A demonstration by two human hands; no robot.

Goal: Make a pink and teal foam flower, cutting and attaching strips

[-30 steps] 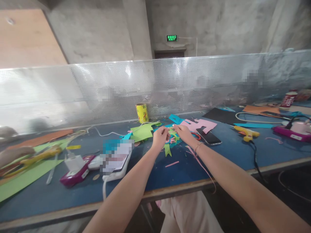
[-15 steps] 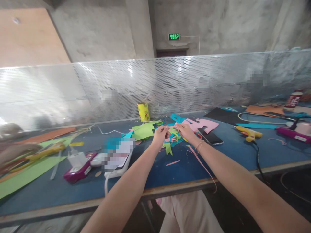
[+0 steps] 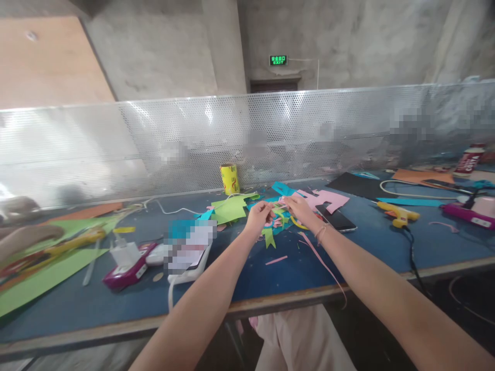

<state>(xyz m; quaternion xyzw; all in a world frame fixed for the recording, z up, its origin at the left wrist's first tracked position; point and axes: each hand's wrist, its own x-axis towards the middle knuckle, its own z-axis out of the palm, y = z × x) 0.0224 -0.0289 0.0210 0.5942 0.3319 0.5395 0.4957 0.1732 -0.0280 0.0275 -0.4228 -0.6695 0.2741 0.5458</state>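
My left hand (image 3: 258, 215) and my right hand (image 3: 298, 208) meet over the middle of the blue table (image 3: 340, 257), both pinched on a small green paper cutout (image 3: 279, 212) held between them. Below the hands lie green scraps (image 3: 268, 236) and small pink bits. A long pink paper strip (image 3: 323, 267) runs from under my right wrist to the table's front edge. What the fingertips grip beyond the green piece is too small to tell.
A green sheet (image 3: 229, 208), pink cut paper (image 3: 327, 198), a phone (image 3: 335, 218) and a yellow can (image 3: 229, 179) lie around the hands. A yellow glue gun (image 3: 397, 213) is at right, a purple device (image 3: 126, 270) at left. A perforated metal screen (image 3: 247, 139) backs the table.
Both hands have stayed together over the scraps and lifted slightly, fingers working the green piece. The view has shifted a little.
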